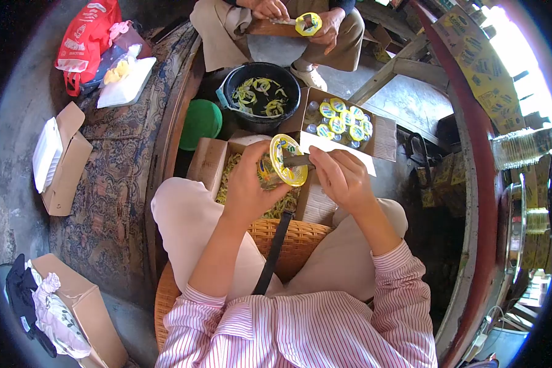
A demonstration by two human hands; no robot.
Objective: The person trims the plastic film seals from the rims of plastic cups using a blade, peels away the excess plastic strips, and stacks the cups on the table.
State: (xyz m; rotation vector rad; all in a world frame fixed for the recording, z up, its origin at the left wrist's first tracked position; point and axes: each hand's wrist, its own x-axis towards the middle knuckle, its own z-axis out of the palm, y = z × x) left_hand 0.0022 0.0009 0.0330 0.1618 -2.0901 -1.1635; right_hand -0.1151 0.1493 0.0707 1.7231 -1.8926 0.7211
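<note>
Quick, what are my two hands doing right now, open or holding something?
Left hand: closed around a cup with a yellow rim.
Right hand: closed, holding what looks like a blade at the cup's top.

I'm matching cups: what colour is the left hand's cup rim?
The cup's rim is yellow, as the head view shows.

Patterned cloth: brown carton, white box are resting.
Floor: black bucket, open carton are standing.

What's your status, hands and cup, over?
Left hand gripping cup. Right hand holding blade at its lid. Nothing visibly blocking either hand.
</note>
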